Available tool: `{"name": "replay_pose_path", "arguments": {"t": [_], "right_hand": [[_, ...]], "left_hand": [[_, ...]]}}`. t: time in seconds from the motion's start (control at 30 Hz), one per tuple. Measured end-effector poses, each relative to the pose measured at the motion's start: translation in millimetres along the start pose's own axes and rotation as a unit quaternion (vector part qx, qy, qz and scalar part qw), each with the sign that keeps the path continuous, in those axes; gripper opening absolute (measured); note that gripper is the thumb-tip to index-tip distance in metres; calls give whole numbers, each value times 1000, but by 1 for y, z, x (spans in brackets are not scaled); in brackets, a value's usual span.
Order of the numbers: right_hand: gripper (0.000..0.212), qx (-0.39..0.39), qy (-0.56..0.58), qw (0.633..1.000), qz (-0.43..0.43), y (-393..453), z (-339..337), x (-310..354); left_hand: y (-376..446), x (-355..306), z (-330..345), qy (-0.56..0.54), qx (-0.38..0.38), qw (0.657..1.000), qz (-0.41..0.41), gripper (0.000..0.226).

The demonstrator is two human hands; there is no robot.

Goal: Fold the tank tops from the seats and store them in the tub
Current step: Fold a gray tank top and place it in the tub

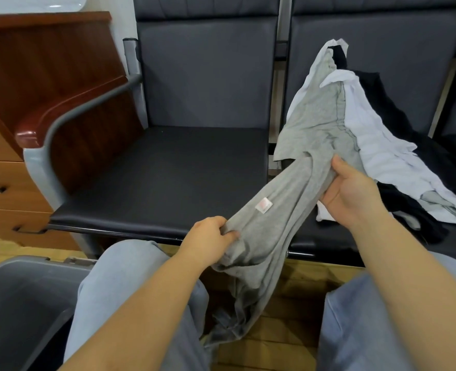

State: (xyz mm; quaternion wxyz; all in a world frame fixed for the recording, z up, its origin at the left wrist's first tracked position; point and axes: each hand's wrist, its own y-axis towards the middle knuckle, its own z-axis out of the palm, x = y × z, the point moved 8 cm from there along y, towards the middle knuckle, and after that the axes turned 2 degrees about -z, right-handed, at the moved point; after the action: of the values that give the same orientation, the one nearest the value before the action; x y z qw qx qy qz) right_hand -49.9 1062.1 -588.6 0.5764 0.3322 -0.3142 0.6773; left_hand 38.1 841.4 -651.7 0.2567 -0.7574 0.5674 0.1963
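My left hand (208,236) and right hand (350,194) both gripped the grey top (280,204), stretched between them off the pile (382,145) on the right seat (315,236); the tub (15,269) sat lower left.

The dark padded left seat (168,170) lies straight ahead of me. Right of it, on the dark padded right seat (328,236), sits the heap of white and black tank tops (387,156). The grey cotton tank top (283,196) stretches from that heap toward my knees, in front of the left seat. The grey plastic tub (20,303) stands below and left of the left seat, with the brown wooden drawer cabinet (4,183) behind it.
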Motion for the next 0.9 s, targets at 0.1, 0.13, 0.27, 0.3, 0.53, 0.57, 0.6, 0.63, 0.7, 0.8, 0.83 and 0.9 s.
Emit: {"name": "replay_pose_path", "arguments": {"t": [0.1, 0.13, 0.27, 0.3, 0.53, 0.57, 0.6, 0.63, 0.7, 0.8, 0.83, 0.9], "right_hand": [[30, -40, 20, 999, -5, 3, -10, 4], [33, -51, 24, 998, -9, 3, -12, 6], [31, -70, 24, 997, -16, 4, -18, 10], [29, -72, 22, 997, -16, 5, -19, 10], [38, -60, 10, 998, -22, 4, -15, 9], [39, -58, 8, 998, -22, 4, -15, 9], [39, -58, 7, 998, -21, 4, -15, 9], [39, -58, 9, 998, -21, 4, -16, 8], [40, -59, 14, 998, -20, 5, -17, 8], [41, -57, 16, 998, -15, 6, -17, 8], [41, -56, 18, 998, -13, 7, -18, 7], [40, -54, 19, 998, -9, 7, -19, 6]], "left_hand": [[3, 14, -10, -28, -20, 999, -39, 47], [4, 17, -15, -31, -36, 998, -48, 47], [4, 29, -35, 0, -72, 994, -82, 19], [5, 32, -38, -10, -82, 993, -88, 15], [9, 40, -35, -328, -91, 922, -184, 20], [9, 38, -32, -357, -80, 908, -202, 23], [8, 36, -29, -403, -70, 888, -209, 24], [6, 34, -27, -456, -69, 865, -198, 23], [4, 32, -28, -521, -91, 830, -177, 20], [2, 34, -30, -538, -93, 811, -209, 14], [-1, 31, -30, -545, -75, 810, -205, 10], [-3, 21, -34, -569, -22, 807, -156, 27]]}}
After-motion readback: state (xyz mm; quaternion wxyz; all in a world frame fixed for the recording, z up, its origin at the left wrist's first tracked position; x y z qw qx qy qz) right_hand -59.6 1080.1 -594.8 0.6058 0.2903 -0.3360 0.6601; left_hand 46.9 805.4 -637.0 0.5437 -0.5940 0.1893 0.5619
